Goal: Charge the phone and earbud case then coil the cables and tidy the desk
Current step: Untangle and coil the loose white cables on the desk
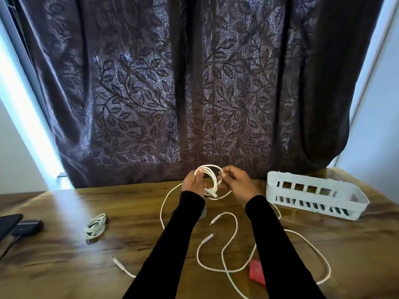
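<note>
Above the far middle of the wooden desk (64,266), my left hand (192,182) grips a coil of white cable (212,180) held upright. My right hand (236,181) pinches a strand of the same coil at its right side. A finished white cable coil (95,226) lies on the desk to the left. A loose white cable (226,244) snakes between my forearms, both plugs showing. Another long white cable (313,249) loops out to the right. The dark phone (8,225) lies at the left edge, with a dark case-like object (29,227) beside it.
A white slotted plastic basket (313,196) stands at the back right of the desk. A red flat item (257,271) lies beside my right forearm. A dark leaf-patterned curtain (194,93) hangs behind the desk. A dark cable (8,247) runs off the left edge.
</note>
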